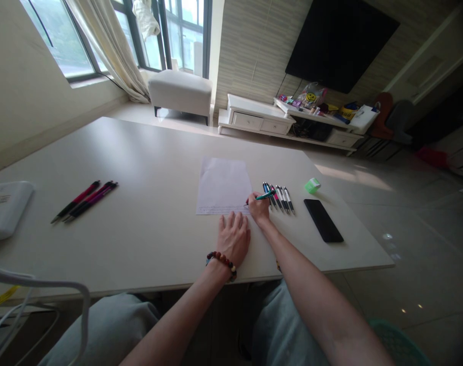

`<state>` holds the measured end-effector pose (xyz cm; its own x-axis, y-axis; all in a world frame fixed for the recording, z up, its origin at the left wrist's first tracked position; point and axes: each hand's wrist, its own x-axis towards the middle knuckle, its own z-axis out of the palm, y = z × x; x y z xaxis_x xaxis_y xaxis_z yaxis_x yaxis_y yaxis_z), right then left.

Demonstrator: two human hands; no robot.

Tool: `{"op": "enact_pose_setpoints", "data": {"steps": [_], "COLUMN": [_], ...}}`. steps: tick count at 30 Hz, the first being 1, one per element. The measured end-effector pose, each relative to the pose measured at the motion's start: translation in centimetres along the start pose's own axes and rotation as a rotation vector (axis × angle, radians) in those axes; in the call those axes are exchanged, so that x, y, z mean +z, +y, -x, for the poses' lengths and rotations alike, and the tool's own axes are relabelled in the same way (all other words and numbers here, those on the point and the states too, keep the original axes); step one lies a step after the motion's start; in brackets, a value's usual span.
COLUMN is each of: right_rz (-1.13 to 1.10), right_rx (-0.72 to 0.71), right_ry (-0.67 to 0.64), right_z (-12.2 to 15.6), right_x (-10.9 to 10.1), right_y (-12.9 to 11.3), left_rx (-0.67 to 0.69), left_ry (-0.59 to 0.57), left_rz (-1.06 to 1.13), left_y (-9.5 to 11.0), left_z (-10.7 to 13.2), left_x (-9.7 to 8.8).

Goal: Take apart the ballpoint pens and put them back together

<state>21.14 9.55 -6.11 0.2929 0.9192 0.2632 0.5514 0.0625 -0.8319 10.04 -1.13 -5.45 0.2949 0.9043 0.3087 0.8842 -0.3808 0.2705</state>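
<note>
A white sheet of paper (223, 184) lies on the pale table (140, 168), with a line of writing along its near edge. My right hand (258, 207) grips a teal pen (265, 195) whose tip rests at the sheet's near right corner. My left hand (234, 237) lies flat with fingers spread just below the sheet, a bead bracelet on its wrist. Several pens (280, 198) lie in a row directly right of my right hand.
Three red and pink pens (85, 201) lie at the left. A black phone (323, 226) and a green eraser (312, 185) sit at the right. A white device (4, 208) rests at the left edge. Beyond stand a stool and a TV cabinet.
</note>
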Motion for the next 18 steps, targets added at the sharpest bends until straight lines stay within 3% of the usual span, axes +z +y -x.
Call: {"op": "enact_pose_setpoints", "data": {"steps": [11,15,18], "right_rz": [-0.092,-0.224,-0.229], "right_rx": [0.044,0.148,0.112], "right_ry": [0.011,0.037,0.108], "right_z": [0.1,-0.8,-1.5], "right_x": [-0.3,-1.5,-3.2], "right_y": [-0.3,-0.6,-0.8], "left_rx": [-0.001,-0.002,-0.004], "left_ry": [0.001,0.006,0.008], "left_rz": [0.002,0.009,0.014], "left_y": [0.1,0.0,0.1], "left_z": [0.0,0.0,0.1], "left_x": [-0.3,-0.4,-0.4]}}
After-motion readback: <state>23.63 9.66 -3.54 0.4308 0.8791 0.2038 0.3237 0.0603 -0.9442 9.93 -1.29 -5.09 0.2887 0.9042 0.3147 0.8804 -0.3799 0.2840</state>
